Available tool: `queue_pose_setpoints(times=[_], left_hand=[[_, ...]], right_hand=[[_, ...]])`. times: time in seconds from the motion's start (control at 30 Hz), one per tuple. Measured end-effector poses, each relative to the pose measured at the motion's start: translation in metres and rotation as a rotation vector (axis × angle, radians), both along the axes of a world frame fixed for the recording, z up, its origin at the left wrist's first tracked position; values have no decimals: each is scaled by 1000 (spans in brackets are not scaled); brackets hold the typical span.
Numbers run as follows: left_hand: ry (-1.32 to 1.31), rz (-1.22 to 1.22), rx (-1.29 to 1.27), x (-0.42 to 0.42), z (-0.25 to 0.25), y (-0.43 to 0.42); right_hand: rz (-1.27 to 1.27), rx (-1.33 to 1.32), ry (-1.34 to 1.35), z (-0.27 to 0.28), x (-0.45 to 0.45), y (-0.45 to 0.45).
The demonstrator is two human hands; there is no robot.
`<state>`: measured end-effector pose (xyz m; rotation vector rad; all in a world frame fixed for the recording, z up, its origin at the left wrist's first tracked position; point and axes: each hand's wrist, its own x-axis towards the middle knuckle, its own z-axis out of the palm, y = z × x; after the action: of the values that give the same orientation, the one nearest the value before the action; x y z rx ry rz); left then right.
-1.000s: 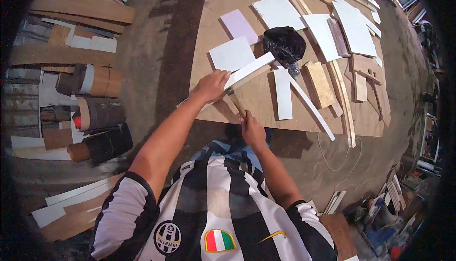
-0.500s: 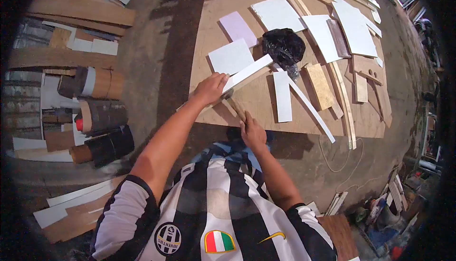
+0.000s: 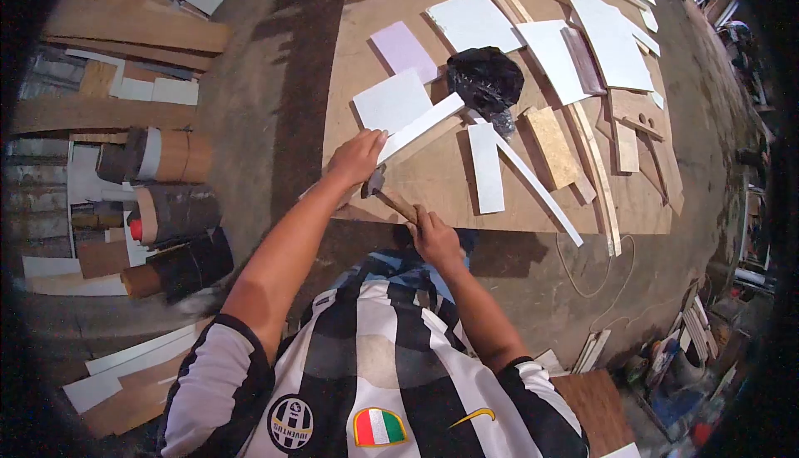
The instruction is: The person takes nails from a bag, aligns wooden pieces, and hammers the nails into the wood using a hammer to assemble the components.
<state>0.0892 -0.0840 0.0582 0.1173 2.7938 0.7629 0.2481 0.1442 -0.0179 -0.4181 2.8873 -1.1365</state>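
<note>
My right hand [image 3: 437, 237] is closed round the wooden handle of a hammer [image 3: 394, 202], near the front edge of the worktable. The hammer's dark head lies just to the right of my left wrist, beside a long white-faced wooden strip [image 3: 424, 125]. My left hand [image 3: 356, 158] grips that strip near its lower end, fingers closed over it. A square white panel [image 3: 393, 102] lies right beyond the hand. The strip's far end reaches toward a crumpled black plastic bag [image 3: 485, 79]. Whether any nail is under my left fingers is hidden.
The plywood table [image 3: 433, 179] bears white boards [image 3: 610, 46], a white T-like pair of strips [image 3: 486, 168], a wood block [image 3: 551, 148] and long battens [image 3: 597, 179]. Rolls of material [image 3: 175, 154] and planks stand at left. A cord [image 3: 574, 279] loops on the floor.
The hammer head has dropped away from the strip toward me, and my right hand has shifted slightly left. My left hand still holds the strip. The whole view has shifted a little.
</note>
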Motion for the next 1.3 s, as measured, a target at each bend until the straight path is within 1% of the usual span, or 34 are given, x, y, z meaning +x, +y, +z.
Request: queue_pose_setpoints(times=[0.03, 0.07, 0.13, 0.17, 0.23, 0.27, 0.33, 0.37, 0.43, 0.53, 0.57, 0.63, 0.77, 0.83, 0.87, 0.93, 0.97, 1.0, 1.07, 1.1, 1.13, 1.2, 1.23, 1.3], left_hand=[[6, 13, -8, 1, 4, -1], [7, 16, -13, 2, 6, 2], [-15, 11, -7, 6, 9, 5], [-21, 18, 0, 7, 10, 7], [-23, 31, 2, 3, 10, 6], [-11, 4, 10, 2, 10, 4], [-3, -21, 17, 4, 6, 1], [11, -6, 22, 7, 4, 2], [31, 5, 27, 4, 2, 1], [55, -12, 3, 3, 4, 2], [11, 0, 15, 6, 5, 3], [-28, 7, 24, 6, 10, 4], [-58, 22, 9, 1, 18, 5], [-86, 31, 22, 0, 20, 4], [-69, 26, 35, 1, 20, 4], [-55, 24, 47, 2, 17, 3], [-64, 24, 40, 1, 15, 3], [-72, 24, 32, 0, 14, 2], [-75, 32, 26, 1, 18, 4], [-77, 38, 21, 2, 20, 5], [-74, 39, 20, 3, 16, 5], [6, 66, -4, 3, 11, 5], [8, 69, -6, 2, 11, 4], [-10, 48, -3, 2, 12, 3]], right_hand=[[16, -25, 101, -4, -2, -1], [7, -23, 97, -10, -4, -1], [25, 188, -72, -20, -10, -3], [22, 187, -74, -23, -7, -4], [61, 86, 70, -23, -6, -7], [66, 81, 70, -23, -6, -9], [-13, 205, -42, -14, -4, -11], [-13, 204, -46, -9, -3, -9], [56, 155, -239, -1, -11, -5], [38, 125, -160, -1, -10, -3], [41, 126, -163, -2, -8, -1], [28, 203, -163, -3, -12, 2], [51, 213, -46, -5, 0, 24], [-186, 287, -9, -7, 7, 34], [-180, 288, -8, -10, 6, 36], [-360, 371, 51, 3, -10, 37], [-426, 337, 57, 3, -22, 35], [-424, 335, 58, 4, -32, 34], [-493, 471, -52, 5, -50, 33], [-538, 498, -103, 4, -58, 29], [-538, 496, -100, 0, -61, 27], [-591, 612, 381, -10, -69, 22], [-589, 609, 384, -14, -73, 15], [-287, 396, 300, -18, -82, -11]])
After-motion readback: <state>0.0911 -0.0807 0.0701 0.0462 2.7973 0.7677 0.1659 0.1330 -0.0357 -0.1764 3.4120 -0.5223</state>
